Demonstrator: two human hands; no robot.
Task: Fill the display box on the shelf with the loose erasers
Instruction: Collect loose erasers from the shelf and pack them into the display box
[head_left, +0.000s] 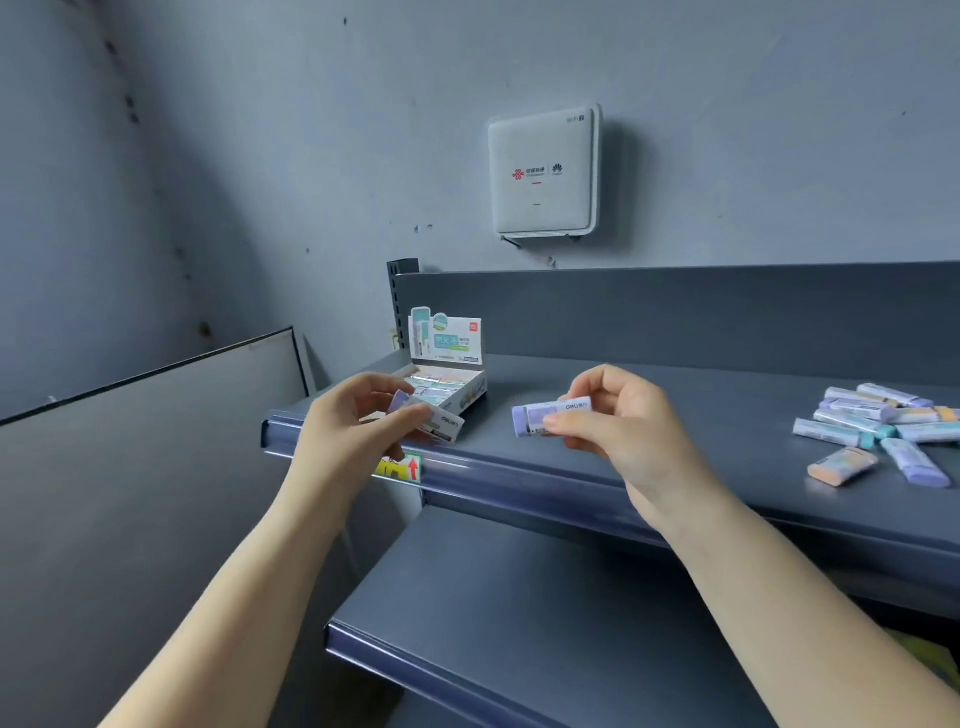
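An eraser (426, 418) in a white sleeve is being pinched between the thumb and curled fingers of the left hand (347, 426), just in front of the display box (447, 387), over the front edge of the shelf (649, 410). A second, lilac eraser (549, 415) is being held lengthwise by the fingertips and thumb of the right hand (618, 415), above the shelf and a little to the right of the box. The box is being kept open at the left end of the shelf, its lid card standing upright, and rows of erasers are already being shown inside; how much room is left cannot be told. The loading step is judged to be in hand. Next, the left-hand eraser is likely to be turned to match the rows and slid into a gap, the right-hand one following. The loose erasers (878, 431) are lying well apart at the right end, so the task is judged far from finished.
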